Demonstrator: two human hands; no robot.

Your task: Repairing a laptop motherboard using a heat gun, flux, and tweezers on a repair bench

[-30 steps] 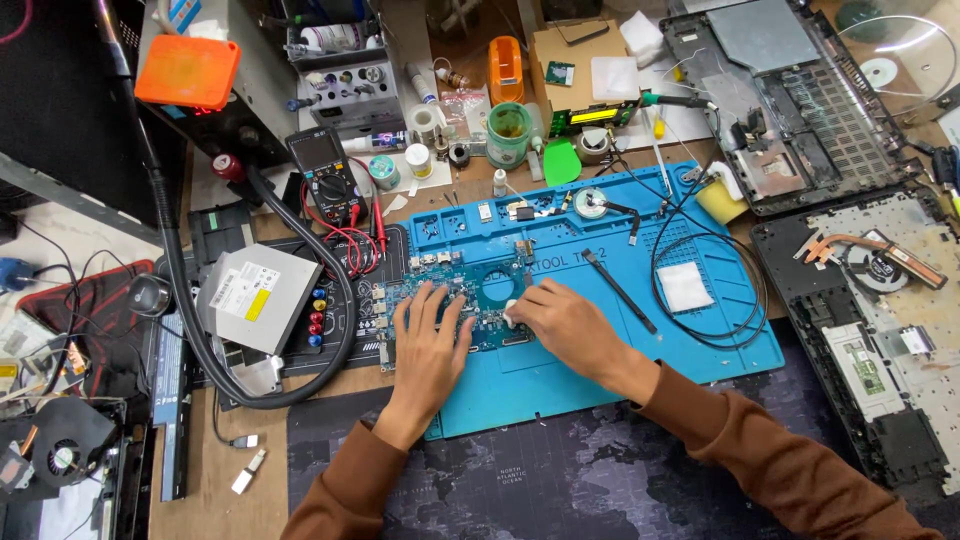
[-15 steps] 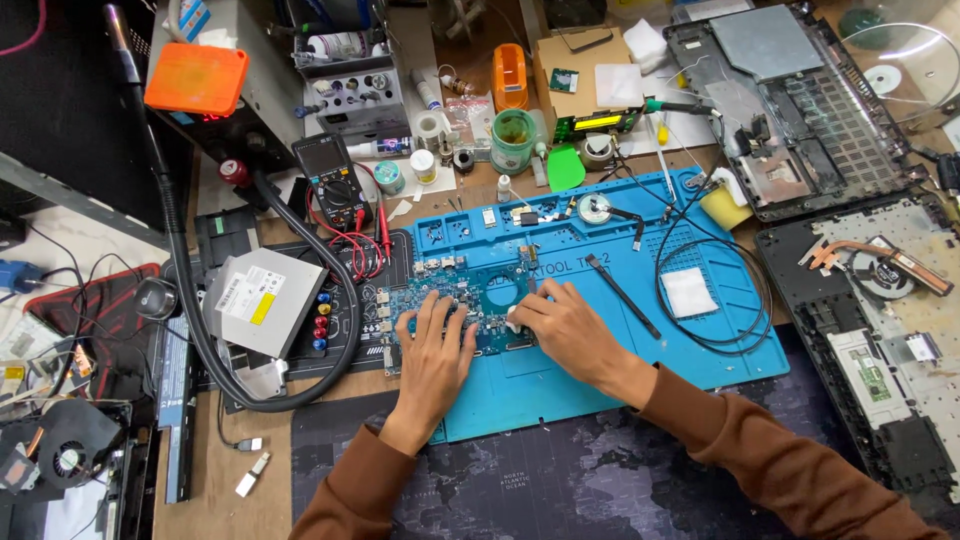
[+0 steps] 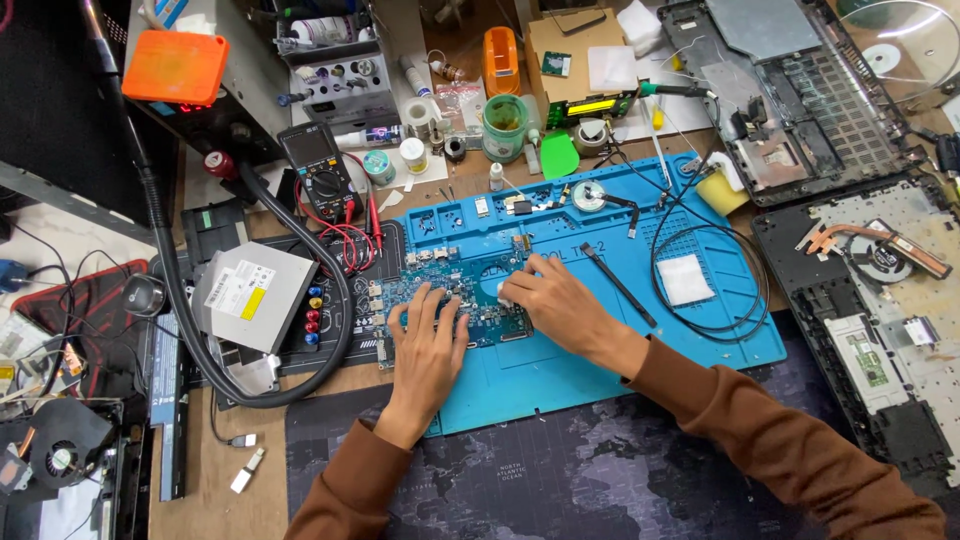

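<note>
Both hands have held their places on the circuit board [image 3: 455,295] since the earlier frames; only the camera view has shifted slightly.

Left hand [image 3: 428,335]: lies flat on the board's left half, fingers spread, grip apart, pressing down rather than clasping.

Right hand [image 3: 548,300]: rests at the board's right edge, fingertips [image 3: 505,293] curled together on a small pale item; what it is cannot be told.

Circuit board: lies on the left part of the blue work mat [image 3: 600,370], which sits on the table [image 3: 200,460].

Surroundings: a black thin tool [image 3: 617,286] and a white square pad [image 3: 685,279] lie on the mat to the right of the right hand, inside a loop of black cable [image 3: 745,300]. A silver disc drive [image 3: 250,295] lies left of the board, ringed by a black hose [image 3: 170,260]. A multimeter [image 3: 318,170] stands beyond it. An opened laptop chassis [image 3: 880,320] lies at the far right.
</note>
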